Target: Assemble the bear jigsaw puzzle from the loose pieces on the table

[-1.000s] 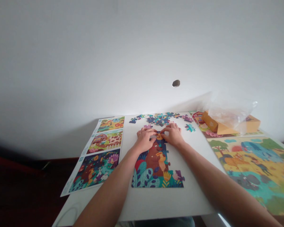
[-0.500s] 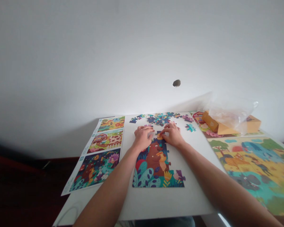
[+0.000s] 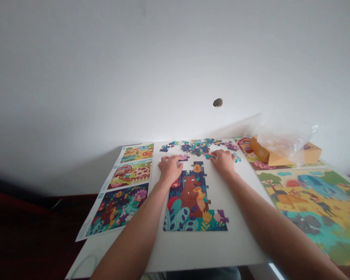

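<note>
A partly joined jigsaw puzzle [image 3: 189,198] with a brown bear and bright leaves lies in front of me on the white table. My left hand [image 3: 170,169] rests at its upper left corner, fingers spread and thumb apart. Just beyond those fingertips is a loose purple puzzle piece [image 3: 184,157]; whether they touch it I cannot tell. To the right of the puzzle's top, my right hand [image 3: 223,160] pinches a small teal puzzle piece [image 3: 209,156] at the table surface. Its fingers partly cover that piece.
Loose puzzle pieces [image 3: 196,147] are heaped along the wall, with another teal piece [image 3: 238,158] beside my right hand. A picture sheet [image 3: 128,186] lies left. On the right are a finished animal puzzle [image 3: 315,206], an orange box [image 3: 281,158] and a clear plastic bag [image 3: 288,136].
My right hand has moved right and away from the puzzle's top, uncovering the yellow-orange round piece there, and now has a teal piece at its fingertips. My left hand has shifted slightly left.
</note>
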### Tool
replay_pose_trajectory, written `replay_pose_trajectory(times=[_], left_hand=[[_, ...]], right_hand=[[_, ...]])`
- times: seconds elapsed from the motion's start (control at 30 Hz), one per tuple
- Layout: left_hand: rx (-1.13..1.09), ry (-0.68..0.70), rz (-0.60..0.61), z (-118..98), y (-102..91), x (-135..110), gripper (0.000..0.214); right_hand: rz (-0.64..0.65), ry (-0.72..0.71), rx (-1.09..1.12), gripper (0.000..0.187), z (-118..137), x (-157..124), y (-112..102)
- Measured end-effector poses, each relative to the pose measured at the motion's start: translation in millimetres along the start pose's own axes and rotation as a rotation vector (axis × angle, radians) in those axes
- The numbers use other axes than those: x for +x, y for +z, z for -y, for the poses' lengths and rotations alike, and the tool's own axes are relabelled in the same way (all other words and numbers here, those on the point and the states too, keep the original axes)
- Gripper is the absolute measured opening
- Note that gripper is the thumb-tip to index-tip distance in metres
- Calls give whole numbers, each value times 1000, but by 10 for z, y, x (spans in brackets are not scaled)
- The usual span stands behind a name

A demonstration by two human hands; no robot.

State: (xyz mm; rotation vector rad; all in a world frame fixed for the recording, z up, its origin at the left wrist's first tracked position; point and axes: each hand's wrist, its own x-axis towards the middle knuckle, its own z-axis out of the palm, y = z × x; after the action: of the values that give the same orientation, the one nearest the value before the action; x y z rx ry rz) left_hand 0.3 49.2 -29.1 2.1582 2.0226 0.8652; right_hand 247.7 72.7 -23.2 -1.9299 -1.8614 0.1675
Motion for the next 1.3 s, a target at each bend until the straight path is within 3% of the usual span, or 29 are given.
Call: replay_pose_trajectory(times=[0.17, 0.27, 0.47, 0.57, 0.7, 0.83, 1.0, 1.3], left_hand=[[-3, -41, -15, 11, 20, 10, 16], [-10, -42, -23, 21, 39, 17, 10], [-5, -40, -8, 19, 31, 20, 14], [-3, -28, -14, -6, 9, 22, 18], [-85, 95, -57, -102, -37, 3, 38], [-208, 284, -62, -226, -97, -46, 74], [-241, 305, -86, -268, -138, -64, 61], [-245, 311, -67, -249, -133, -63, 61]], right_hand=[[26, 42, -55, 39, 18, -10, -33], [43, 94, -109, 37, 47, -27, -53], [1, 203, -108, 41, 48, -24, -77], [-31, 211, 74, 32, 29, -5, -68], [-107, 124, 658, 16, 128, -38, -58], [128, -6, 1229, 40, 354, -169, -69], [296, -86, 1353, 46, 484, -295, -64], [316, -144, 1296, 41, 469, -292, -84]])
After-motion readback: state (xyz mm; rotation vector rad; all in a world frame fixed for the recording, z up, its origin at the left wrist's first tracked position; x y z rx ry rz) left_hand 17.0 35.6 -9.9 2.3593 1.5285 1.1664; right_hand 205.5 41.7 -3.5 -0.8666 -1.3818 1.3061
